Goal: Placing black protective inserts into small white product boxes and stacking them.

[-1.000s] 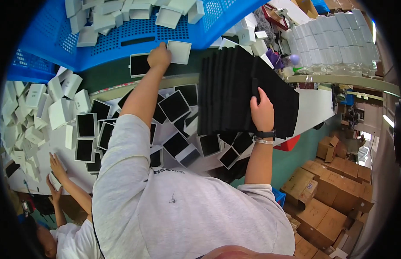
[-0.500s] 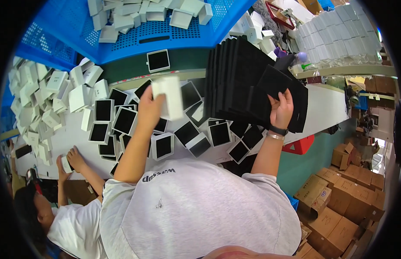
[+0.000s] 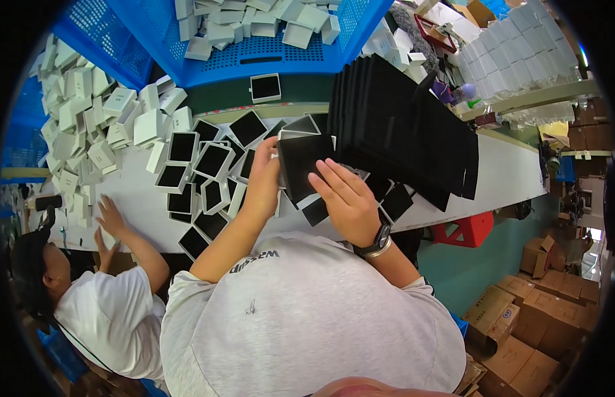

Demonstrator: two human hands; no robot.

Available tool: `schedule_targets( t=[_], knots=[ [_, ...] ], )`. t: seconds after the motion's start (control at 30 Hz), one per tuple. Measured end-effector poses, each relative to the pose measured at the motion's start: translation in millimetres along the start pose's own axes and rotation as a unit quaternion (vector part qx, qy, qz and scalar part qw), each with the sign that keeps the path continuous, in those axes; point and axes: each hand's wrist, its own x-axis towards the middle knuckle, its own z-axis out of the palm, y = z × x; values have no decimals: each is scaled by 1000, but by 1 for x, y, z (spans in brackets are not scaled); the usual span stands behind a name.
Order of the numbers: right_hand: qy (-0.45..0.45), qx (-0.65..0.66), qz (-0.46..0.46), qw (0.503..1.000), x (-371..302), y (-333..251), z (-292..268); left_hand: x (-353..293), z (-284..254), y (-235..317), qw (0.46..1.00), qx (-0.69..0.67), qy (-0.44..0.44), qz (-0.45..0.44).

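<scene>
My left hand (image 3: 262, 182) grips a white box tray (image 3: 291, 135) by its left side, above the table. A black square foam pad (image 3: 299, 164) lies over the box and hides most of it. My right hand (image 3: 347, 204) rests on the pad's right part, fingers stretched out and flat. To the right of my hands stands a large stack of black foam sheets (image 3: 400, 126). Around and to the left of my hands lie several white boxes with black pads inside (image 3: 213, 161), some of them overlapping.
A heap of white boxes (image 3: 82, 112) covers the table's left end. Beyond the table, a blue crate (image 3: 268, 63) holds more boxes. At the left, a co-worker (image 3: 112, 298) reaches over the table. A red stool (image 3: 467, 230) and cardboard cartons (image 3: 519, 351) stand at the right.
My right hand has come left from the foam stack with a black pad, now on the white box. My left hand has shifted slightly right and down with the box. The co-worker's hands have parted.
</scene>
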Motion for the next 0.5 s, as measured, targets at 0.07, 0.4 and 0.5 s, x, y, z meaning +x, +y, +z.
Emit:
schedule_targets(
  t=[0.07,0.4,0.5],
  knots=[
    [9,4,46,999,-1,-8,1,-12,0,-1,1000,-21,6,-17],
    [50,21,81,995,-6,-37,2,-56,21,0,986,35,41,161],
    [27,89,73,993,-4,-32,-7,-56,18,8,989,54,43,127]
  ],
)
